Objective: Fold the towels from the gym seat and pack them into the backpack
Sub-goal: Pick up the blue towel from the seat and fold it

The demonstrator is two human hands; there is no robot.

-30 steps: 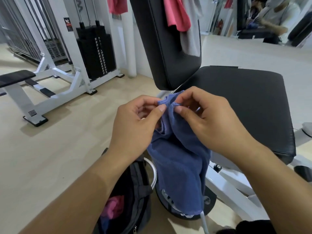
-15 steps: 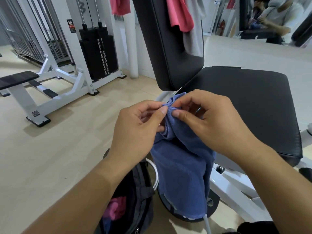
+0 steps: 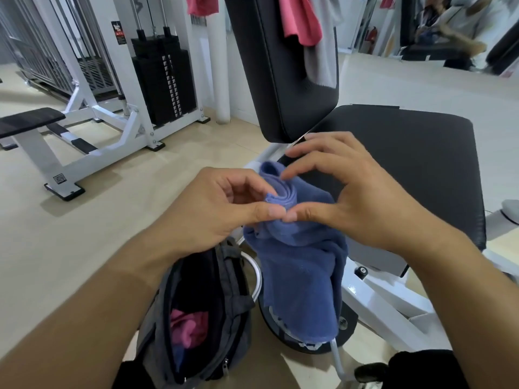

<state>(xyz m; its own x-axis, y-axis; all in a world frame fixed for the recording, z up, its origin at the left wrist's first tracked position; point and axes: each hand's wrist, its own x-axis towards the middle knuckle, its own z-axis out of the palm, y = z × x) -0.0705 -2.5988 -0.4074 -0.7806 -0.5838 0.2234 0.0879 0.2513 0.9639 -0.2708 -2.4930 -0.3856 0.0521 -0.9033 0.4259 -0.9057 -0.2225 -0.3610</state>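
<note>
Nearest you, at about 7 o'clock, the backpack (image 3: 196, 313) stands on the floor with its main zip open. Inside it you can see a bunched pink cloth (image 3: 187, 327) and a bit of blue fabric below that; how much room is left is hard to tell, as the rest of the inside is dark.

Just past it, at the centre of your view, the blue towel (image 3: 297, 265) hangs down in front of the bench frame, its top edge gathered into soft rolled folds between your hands. Your left hand (image 3: 222, 211) has its fingers curled, thumb and forefinger pinching the rolled hem. Your right hand (image 3: 362, 197) has its thumb pressed on the same fold, tip to tip with the left thumb, while its other fingers arch loosely above the cloth.

This towel looks light, limp and a little grippy; it will likely sag wherever you let go, so take it by the hem corners rather than the middle.

At 1 o'clock the black seat pad (image 3: 407, 158) lies bare. At 12 o'clock, a pink towel (image 3: 302, 21) and a grey towel (image 3: 323, 57) hang over the upright backrest (image 3: 280, 80), not yet folded.
</note>
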